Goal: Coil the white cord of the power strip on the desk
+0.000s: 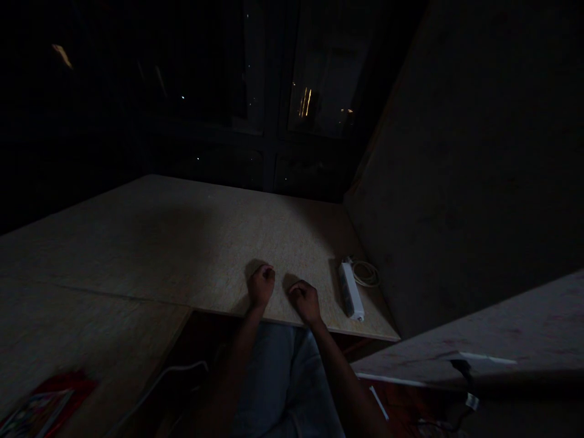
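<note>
I rest my left hand [261,286] and right hand [305,301], both curled into empty loose fists, on the desk [182,243] edge, the white power strip [351,291] lying just right, within a short reach.

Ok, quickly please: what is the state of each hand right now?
Left hand: closed in a loose fist, resting on the board, holding nothing visible.
Right hand: fingers curled, resting on the board near the power strip, holding nothing visible.

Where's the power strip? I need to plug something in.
The white power strip lies on the tabletop, just right of the right hand, near the side panel.
</note>
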`<state>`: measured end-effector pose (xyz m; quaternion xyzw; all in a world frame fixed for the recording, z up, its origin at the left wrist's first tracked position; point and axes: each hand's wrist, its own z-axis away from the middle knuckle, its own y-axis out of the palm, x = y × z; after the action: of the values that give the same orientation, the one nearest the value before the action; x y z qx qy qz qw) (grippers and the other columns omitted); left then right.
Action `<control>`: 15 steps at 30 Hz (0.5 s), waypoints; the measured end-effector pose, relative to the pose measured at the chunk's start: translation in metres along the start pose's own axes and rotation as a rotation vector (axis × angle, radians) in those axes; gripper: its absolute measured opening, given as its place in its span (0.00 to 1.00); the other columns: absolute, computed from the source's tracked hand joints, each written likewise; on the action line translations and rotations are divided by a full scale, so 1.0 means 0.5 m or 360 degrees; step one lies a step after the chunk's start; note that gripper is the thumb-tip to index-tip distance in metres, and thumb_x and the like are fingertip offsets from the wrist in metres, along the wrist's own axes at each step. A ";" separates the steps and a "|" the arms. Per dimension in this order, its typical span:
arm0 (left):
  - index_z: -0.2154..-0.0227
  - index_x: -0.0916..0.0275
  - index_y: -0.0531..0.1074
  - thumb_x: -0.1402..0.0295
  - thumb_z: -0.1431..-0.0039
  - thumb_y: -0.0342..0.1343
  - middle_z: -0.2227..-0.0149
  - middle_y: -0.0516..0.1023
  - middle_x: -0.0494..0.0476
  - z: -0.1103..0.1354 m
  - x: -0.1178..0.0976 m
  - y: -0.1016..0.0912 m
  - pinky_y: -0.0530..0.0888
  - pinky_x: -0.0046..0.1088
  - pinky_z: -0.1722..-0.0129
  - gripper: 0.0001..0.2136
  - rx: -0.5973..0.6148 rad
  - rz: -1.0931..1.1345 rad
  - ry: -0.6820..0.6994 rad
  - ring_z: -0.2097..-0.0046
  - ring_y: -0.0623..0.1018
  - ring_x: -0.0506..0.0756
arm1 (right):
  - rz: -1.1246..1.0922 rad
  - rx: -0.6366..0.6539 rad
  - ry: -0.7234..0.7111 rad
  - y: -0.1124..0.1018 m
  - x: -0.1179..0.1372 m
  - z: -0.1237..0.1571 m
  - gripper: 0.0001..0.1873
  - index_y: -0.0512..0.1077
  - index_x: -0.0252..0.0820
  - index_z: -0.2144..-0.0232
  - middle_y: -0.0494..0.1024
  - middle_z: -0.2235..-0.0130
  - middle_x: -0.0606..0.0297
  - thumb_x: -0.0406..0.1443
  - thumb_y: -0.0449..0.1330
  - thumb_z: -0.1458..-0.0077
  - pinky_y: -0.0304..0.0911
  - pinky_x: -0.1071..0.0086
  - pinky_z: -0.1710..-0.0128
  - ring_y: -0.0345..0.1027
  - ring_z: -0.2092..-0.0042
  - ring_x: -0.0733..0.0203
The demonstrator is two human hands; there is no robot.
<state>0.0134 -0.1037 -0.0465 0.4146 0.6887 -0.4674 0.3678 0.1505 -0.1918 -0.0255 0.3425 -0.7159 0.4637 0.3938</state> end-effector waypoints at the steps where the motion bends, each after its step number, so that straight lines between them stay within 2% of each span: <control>1: 0.69 0.59 0.76 0.70 0.47 0.53 0.68 0.82 0.56 0.000 -0.001 0.000 0.74 0.31 0.61 0.07 0.0008 0.0002 -0.0004 0.65 0.80 0.56 | 0.0017 -0.0001 -0.0005 0.000 0.000 0.000 0.13 0.75 0.43 0.78 0.78 0.72 0.64 0.33 0.50 0.53 0.64 0.68 0.62 0.72 0.66 0.58; 15: 0.68 0.59 0.77 0.69 0.45 0.53 0.68 0.82 0.58 0.001 -0.011 -0.001 0.73 0.30 0.63 0.08 0.0038 -0.0050 -0.0045 0.65 0.80 0.56 | 0.0208 0.0001 0.0049 0.010 -0.002 -0.004 0.14 0.76 0.43 0.76 0.80 0.70 0.63 0.32 0.49 0.52 0.64 0.68 0.61 0.74 0.65 0.58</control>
<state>0.0151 -0.1054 -0.0414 0.4014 0.6842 -0.4872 0.3651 0.1472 -0.1879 -0.0280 0.2879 -0.7306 0.4937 0.3736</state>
